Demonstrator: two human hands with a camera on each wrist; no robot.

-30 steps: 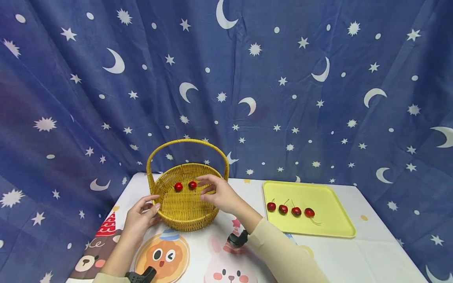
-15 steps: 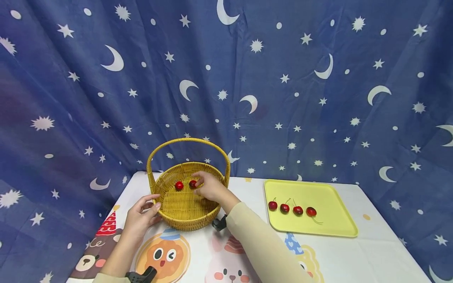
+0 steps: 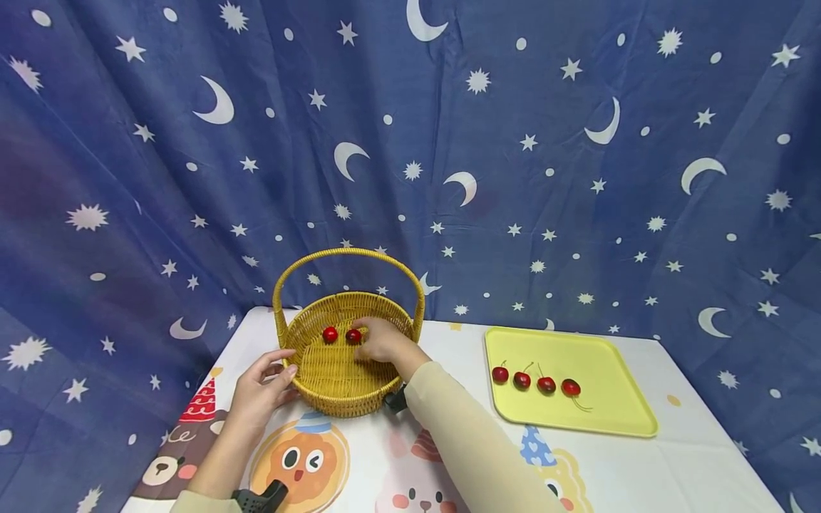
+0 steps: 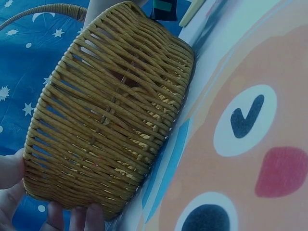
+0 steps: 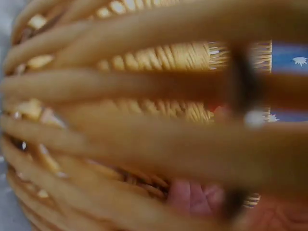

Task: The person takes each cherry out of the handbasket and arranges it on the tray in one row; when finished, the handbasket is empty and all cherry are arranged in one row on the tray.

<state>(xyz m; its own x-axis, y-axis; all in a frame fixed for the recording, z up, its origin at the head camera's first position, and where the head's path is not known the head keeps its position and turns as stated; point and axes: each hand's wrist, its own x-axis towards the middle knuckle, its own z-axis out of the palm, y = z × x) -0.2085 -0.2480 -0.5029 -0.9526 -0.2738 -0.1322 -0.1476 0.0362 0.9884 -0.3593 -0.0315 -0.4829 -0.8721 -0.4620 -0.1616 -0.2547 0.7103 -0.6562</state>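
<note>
Far left: bear print [image 3: 168,467] on the tablecloth [image 3: 699,463], beside the left forearm.

Left hand [image 3: 259,385] at the near-left side of the yellow wicker basket [image 3: 343,407]: thumb and fingers clamped on its rim and wall; left wrist view shows fingertips against the outer weave. Basket stands upright between the two hands, handle [image 3: 349,251] arching above and behind them. Winking face print [image 3: 299,459] to the right of the left forearm, in front of the basket.

Inside, right of the left hand and toward the back: one red cherry [image 3: 330,335], apart from either hand. Next, a darker cherry [image 3: 353,336], right at the fingertips of the right hand [image 3: 381,343]. That hand reaches in over the basket's right side, thumb and forefinger apart; cannot tell whether they touch the fruit. Right wrist view mostly blurred wicker.

Right of the right hand, well apart: yellow tray [image 3: 616,406], four stemmed cherries [image 3: 522,381] in a row on it, nearest its left end. Blue moon-and-star curtain [image 3: 500,185] beyond both hands.
</note>
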